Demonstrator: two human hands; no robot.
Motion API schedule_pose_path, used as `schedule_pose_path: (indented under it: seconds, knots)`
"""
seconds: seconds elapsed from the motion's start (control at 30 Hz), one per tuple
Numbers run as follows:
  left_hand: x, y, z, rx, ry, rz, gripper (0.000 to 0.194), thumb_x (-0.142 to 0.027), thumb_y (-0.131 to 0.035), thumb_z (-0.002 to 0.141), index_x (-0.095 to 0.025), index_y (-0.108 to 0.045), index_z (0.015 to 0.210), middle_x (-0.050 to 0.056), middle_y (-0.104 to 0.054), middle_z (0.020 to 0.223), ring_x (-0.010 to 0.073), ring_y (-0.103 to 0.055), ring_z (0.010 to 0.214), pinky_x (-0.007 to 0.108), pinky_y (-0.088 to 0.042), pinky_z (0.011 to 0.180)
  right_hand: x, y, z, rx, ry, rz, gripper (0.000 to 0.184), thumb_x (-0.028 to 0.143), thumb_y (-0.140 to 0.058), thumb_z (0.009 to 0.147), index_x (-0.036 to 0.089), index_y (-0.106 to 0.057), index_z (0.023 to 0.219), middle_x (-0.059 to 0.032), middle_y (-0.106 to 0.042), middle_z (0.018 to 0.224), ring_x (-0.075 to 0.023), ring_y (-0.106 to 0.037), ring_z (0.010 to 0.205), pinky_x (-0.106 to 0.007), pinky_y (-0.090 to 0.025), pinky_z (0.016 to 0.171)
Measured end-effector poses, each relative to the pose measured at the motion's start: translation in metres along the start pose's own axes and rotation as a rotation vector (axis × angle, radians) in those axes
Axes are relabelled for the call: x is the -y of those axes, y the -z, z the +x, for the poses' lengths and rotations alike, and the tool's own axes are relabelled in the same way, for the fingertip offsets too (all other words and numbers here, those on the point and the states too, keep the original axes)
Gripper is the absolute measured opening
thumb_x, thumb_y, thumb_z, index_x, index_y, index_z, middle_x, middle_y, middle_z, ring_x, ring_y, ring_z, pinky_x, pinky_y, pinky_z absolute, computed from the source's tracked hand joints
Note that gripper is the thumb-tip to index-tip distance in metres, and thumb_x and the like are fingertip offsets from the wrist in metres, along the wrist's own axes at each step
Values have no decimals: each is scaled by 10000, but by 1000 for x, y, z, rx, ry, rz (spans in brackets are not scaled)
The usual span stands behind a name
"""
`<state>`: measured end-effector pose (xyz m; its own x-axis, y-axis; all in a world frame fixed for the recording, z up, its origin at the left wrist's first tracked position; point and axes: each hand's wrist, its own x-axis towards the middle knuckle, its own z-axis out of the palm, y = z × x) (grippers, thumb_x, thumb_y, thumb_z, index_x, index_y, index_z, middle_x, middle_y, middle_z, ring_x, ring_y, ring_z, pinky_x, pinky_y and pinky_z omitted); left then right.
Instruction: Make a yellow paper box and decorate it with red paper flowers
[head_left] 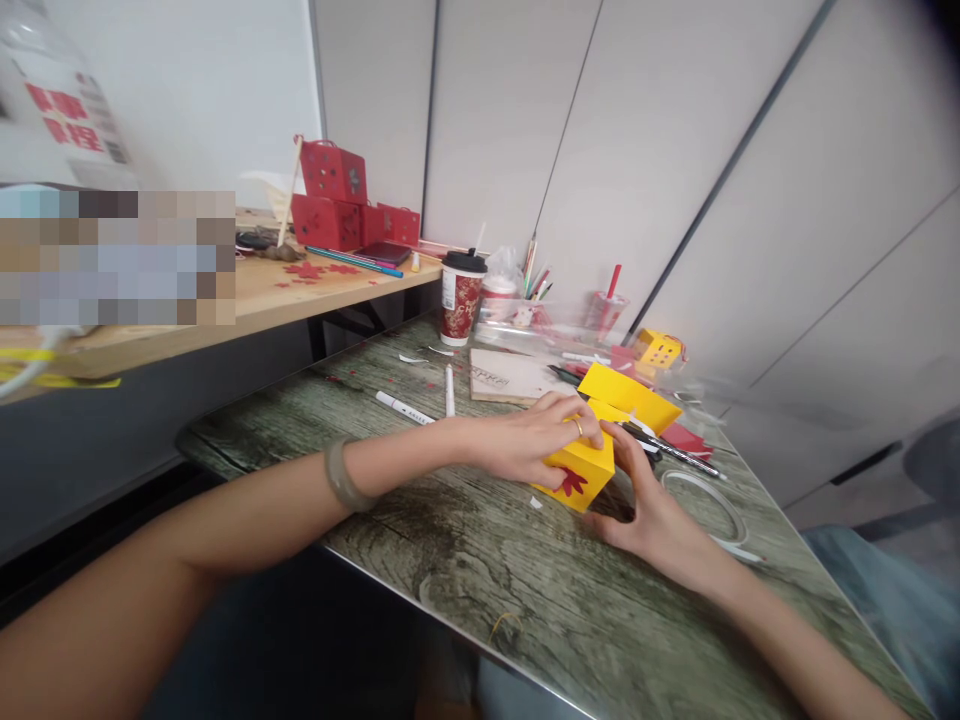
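Note:
A yellow paper box (pixel 600 480) with a dark red leaf-shaped piece (pixel 574 482) on its near side rests on the dark wood-grain table. My left hand (pixel 536 440), with a ring on one finger, lies over the box's top and left side, its thumb by the red leaf. Curved around the right side is my right hand (pixel 637 495), fingertips at the upper edge and thumb low by the bottom corner. Behind the box stands a yellow paper flap (pixel 630 398); I cannot tell whether it is joined to the box. Several black pens (pixel 675 450) lie just beyond my right hand.
White markers (pixel 405 408) and a pale board (pixel 510 375) lie left of the box. A red coffee cup (pixel 459 300) stands behind. White tape or cord (pixel 709 505) coils at right. Red paper boxes (pixel 330 222) sit on a wooden shelf (pixel 262 290). A small yellow lantern (pixel 660 348) stands farther back.

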<state>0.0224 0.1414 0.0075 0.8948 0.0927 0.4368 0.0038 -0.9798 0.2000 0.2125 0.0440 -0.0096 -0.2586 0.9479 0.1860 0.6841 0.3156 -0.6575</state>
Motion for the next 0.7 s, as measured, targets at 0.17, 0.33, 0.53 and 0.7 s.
schedule_pose_path:
  seconds: [0.17,0.33,0.53,0.7]
  knots:
    - [-1,1,0,8,15,14,376,-294,-541,782,-207,-396,1117,72,-400,1112,224,-346,1096,361,-314,997,1,0,0,1,-12,15,811,190,-596,700,271,-110,1344,-86,-274,1435,-236,-243,1332,-410,-267,1059]
    - [-1,-1,-1,-5,31,22,358,-281,-545,781,-217,-400,1102,69,-397,1115,224,-345,1109,357,-306,1005,2,-1,0,4,-13,31,813,186,-602,698,281,-115,1342,-79,-259,1446,-231,-253,1329,-397,-269,1059]
    - [-4,0,0,-15,69,-53,439,-271,-607,720,-207,-416,1110,69,-406,1125,224,-355,1129,359,-316,1006,-5,1,1,-27,-24,63,771,241,-630,706,289,-169,1321,-71,-290,1429,-228,-249,1330,-417,-228,1075]
    - [-2,6,5,-112,219,-477,413,-416,-529,793,-225,-451,1150,60,-438,1215,215,-349,1215,387,-244,1066,-12,3,3,-116,-65,145,701,338,-665,699,294,-263,1272,-67,-393,1367,-220,-350,1278,-421,-252,1064]
